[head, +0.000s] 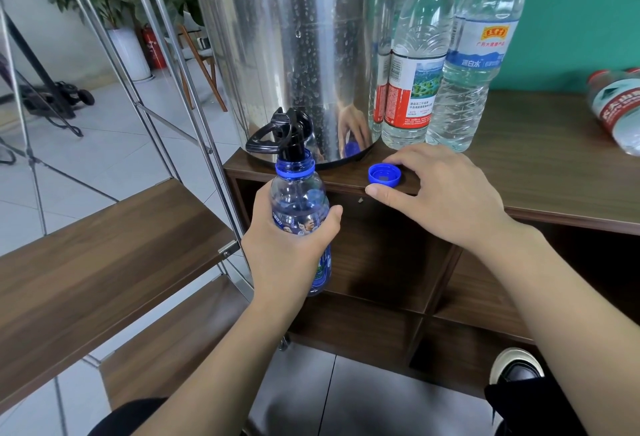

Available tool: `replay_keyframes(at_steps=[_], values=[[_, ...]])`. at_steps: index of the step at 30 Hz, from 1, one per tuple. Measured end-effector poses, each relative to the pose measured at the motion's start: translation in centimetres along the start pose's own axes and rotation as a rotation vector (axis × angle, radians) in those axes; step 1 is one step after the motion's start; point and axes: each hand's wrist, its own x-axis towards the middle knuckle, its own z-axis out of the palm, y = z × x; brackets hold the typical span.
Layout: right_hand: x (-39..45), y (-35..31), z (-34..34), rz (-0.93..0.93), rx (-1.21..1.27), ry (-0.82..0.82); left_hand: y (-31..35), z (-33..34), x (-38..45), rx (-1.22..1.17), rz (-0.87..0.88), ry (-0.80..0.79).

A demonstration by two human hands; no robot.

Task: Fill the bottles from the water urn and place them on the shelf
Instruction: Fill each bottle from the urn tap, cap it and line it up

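The left hand (287, 245) is wrapped around a blue bottle (299, 207) and holds it upright, just in front of the table's (540, 172) front edge near its left corner. The bottle's open mouth sits right under the black tap (289, 134) of the water urn (294, 48). It is hard to tell if any water is running in.

The right hand (440, 193) rests on the front edge of the table with its fingers spread and loose, gripping nothing. The thumb and first finger lie on either side of a blue cap (384, 175), which sits open side up on the table just beside the urn's base.

The shiny urn stands on the left end of the table, wet with drops. Right of it, touching each other, stand a bottle with a red label (414, 65) and a bottle with a blue label (474, 65). Another bottle (616, 106) lies on its side near the table's right edge.

To the left stands a metal shelf (104, 262) with brown wooden boards.
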Motion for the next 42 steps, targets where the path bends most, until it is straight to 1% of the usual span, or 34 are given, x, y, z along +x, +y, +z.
replay_keyframes(at_steps=[42], values=[[-0.1,0.09,0.26,-0.014,-0.002,0.024,0.02,0.08,-0.09,0.01,-0.013,0.005]])
